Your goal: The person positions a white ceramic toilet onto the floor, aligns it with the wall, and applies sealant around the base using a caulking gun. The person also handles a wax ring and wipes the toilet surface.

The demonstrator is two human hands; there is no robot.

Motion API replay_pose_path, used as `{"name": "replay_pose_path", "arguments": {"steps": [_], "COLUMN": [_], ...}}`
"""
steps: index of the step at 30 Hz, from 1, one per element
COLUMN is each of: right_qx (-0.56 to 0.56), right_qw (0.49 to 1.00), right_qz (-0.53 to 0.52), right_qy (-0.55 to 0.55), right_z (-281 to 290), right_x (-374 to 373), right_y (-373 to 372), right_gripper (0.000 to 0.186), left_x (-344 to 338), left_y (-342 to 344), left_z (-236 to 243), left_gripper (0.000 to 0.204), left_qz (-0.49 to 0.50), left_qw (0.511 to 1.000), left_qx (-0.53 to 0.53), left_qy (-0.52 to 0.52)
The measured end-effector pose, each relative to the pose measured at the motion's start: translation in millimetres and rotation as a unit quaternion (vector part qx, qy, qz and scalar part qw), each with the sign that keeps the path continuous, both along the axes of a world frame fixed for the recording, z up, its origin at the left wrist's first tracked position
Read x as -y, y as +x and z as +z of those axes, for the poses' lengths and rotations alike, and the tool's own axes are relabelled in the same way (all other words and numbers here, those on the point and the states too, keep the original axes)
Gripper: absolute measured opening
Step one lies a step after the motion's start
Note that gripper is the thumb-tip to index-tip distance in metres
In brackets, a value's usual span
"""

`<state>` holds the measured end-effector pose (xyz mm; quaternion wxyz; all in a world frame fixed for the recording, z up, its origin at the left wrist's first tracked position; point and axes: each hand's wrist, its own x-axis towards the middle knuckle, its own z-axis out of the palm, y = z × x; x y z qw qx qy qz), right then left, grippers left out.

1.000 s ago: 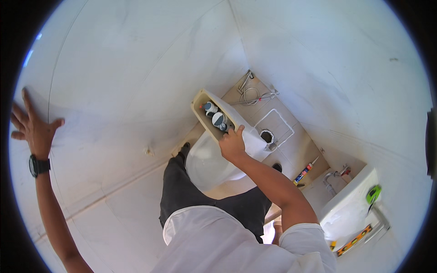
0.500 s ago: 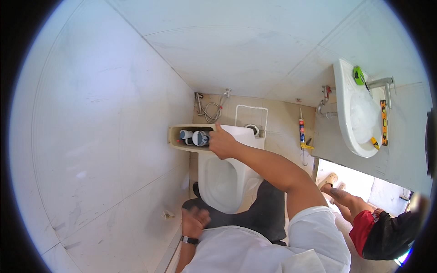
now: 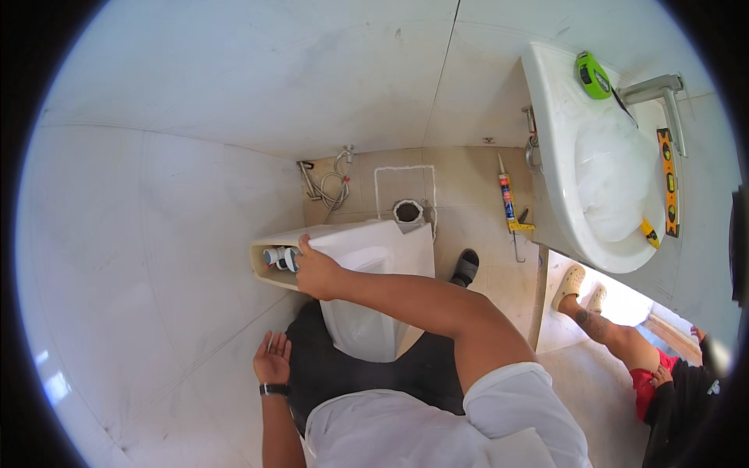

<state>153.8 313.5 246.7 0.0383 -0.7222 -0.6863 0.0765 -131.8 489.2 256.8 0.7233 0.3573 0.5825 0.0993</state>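
Observation:
A white toilet stands in front of me, tilted to the left between my dark-trousered legs. Its lidless tank leans toward the left wall, and white-and-blue flush fittings show inside. My right hand is wrapped around the tank's rim, thumb on the upper edge, with the right arm reaching across the bowl. Left of my thigh, my left hand hangs free with palm up and fingers apart, a dark-banded watch on its wrist. Behind the toilet's base, a round drain pipe opening shows in the floor.
A white sealant outline surrounds the drain area. Hoses lie by the back wall. A caulking gun rests near the washbasin, which carries a green tape measure and an orange level. A co-worker's legs are at the right.
The toilet has tipped further left with my right hand still on its tank, uncovering more of the drain opening. My left hand has moved left, away from the bowl. The view has shifted.

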Motion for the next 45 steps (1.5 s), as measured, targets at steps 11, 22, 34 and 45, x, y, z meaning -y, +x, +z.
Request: {"name": "replay_pose_path", "arguments": {"steps": [11, 22, 34, 45], "right_qx": [-0.04, -0.044, -0.038, -0.324], "right_qw": [0.999, 0.997, 0.994, 0.76], "right_qz": [0.01, 0.019, 0.01, -0.476], "right_qy": [-0.002, 0.052, 0.101, 0.301], "right_z": [-12.3, -10.6, -12.9, -82.5], "right_x": [-18.8, -4.2, 0.9, 65.1], "right_y": [-4.9, 7.9, 10.2, -31.2], "right_gripper": [0.018, 0.021, 0.02, 0.107], "left_x": [-96.5, -72.6, -66.2, -72.6], "left_y": [124.3, 201.7, 261.5, 245.7], "left_z": [-248.2, -367.6, -265.9, -304.7], "left_gripper": [0.048, 0.054, 0.05, 0.036], "left_qz": [-0.241, -0.079, -0.25, -0.202], "left_qw": [0.964, 0.923, 0.903, 0.919], "left_qx": [-0.011, 0.144, 0.061, 0.069], "left_qy": [-0.11, -0.348, -0.344, -0.331]}}
